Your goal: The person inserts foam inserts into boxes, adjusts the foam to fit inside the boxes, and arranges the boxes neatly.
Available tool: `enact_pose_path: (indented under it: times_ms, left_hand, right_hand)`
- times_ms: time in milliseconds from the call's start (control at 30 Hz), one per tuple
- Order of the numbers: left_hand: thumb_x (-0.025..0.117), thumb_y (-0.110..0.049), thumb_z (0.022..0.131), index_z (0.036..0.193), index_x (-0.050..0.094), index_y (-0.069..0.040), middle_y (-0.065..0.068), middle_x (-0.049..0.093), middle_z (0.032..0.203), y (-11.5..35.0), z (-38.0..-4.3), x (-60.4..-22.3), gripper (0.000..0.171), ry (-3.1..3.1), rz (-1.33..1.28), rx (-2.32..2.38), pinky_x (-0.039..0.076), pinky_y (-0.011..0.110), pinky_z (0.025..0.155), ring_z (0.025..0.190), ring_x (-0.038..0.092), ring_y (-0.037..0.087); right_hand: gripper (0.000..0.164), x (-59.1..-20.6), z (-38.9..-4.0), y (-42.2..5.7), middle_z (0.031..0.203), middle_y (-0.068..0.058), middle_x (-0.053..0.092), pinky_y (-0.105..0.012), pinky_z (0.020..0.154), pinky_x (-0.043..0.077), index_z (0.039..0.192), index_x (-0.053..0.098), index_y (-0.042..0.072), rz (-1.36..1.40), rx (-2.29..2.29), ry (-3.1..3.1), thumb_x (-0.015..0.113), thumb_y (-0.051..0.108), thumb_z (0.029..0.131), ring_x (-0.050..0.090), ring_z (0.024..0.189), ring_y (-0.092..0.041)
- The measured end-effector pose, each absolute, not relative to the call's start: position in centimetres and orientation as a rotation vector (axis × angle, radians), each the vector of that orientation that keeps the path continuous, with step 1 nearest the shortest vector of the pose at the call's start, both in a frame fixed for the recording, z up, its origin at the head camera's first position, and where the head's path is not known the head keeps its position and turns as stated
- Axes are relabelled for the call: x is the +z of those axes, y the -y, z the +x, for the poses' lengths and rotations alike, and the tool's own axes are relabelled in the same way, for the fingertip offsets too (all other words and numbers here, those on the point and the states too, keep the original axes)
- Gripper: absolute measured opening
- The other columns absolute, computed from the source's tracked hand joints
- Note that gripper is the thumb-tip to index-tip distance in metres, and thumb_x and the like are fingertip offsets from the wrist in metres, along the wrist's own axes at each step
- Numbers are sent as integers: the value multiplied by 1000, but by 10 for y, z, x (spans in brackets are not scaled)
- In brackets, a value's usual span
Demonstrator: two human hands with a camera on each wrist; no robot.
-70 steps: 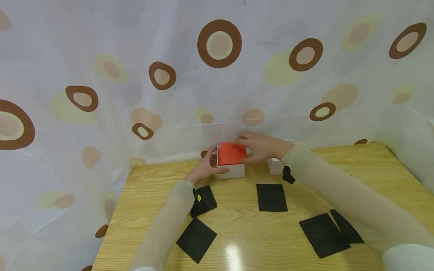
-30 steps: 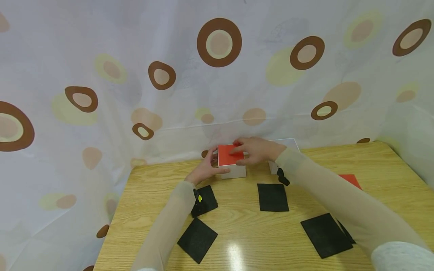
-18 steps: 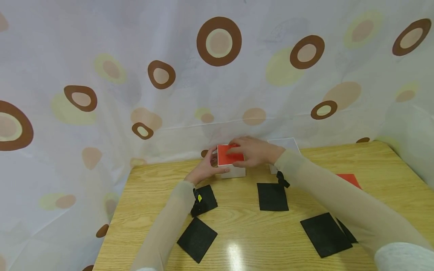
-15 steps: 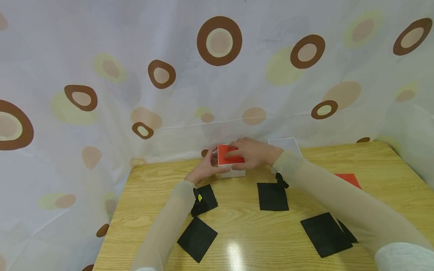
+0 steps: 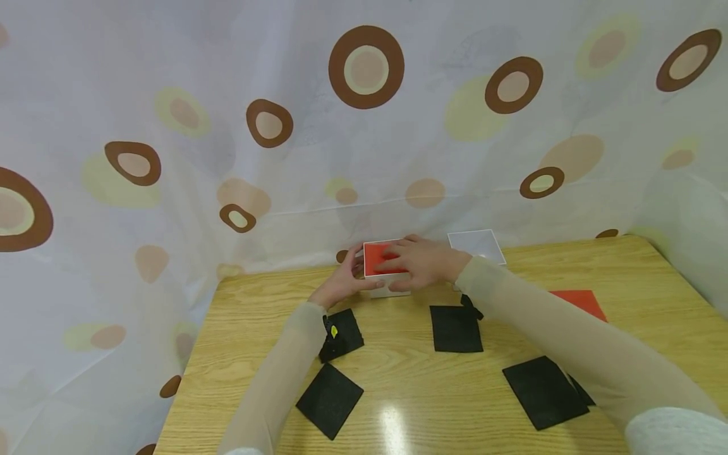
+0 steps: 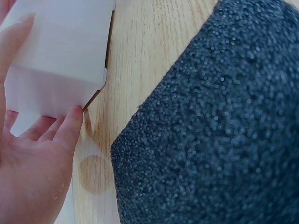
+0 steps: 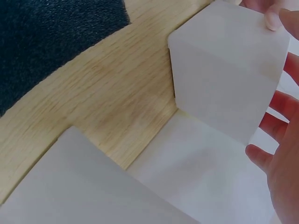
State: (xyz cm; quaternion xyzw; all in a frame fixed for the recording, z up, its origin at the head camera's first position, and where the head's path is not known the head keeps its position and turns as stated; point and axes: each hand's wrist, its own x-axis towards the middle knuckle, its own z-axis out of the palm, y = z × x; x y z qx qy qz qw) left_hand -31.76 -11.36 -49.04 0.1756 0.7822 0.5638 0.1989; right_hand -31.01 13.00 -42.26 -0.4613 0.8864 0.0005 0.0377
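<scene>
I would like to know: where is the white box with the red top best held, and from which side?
Probably the white box is best held by its left and front walls, coming from the left. Its sides are flat and upright; the left hand has its thumb on the front wall, while the right hand covers part of the red top.

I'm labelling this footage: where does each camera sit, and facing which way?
Head: on the person's head, facing forward and down at the table and backdrop; left hand, right hand and both arms show.
Left wrist: worn there, facing a white box and black sheet; left hand shows at left.
Right wrist: likewise, facing that box, a second box and another black sheet; right hand shows at right, apparently the left thumb above.
Shared: both wrist views show the white box, from opposite sides.
</scene>
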Motion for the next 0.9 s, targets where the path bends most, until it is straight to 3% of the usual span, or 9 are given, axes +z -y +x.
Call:
enact_pose_path:
  times_ms: [900]
  left_hand:
    - [82, -19, 92, 168, 3, -20, 10, 25, 170, 113, -320, -494, 109, -2165, 494, 1607, 30, 47, 123, 155, 29, 31]
  right_hand:
    - [57, -428, -307, -126, 151, -9, 54, -69, 122, 17, 148, 60, 24, -1329, 42, -2715, 55, 56, 101, 39, 147, -36]
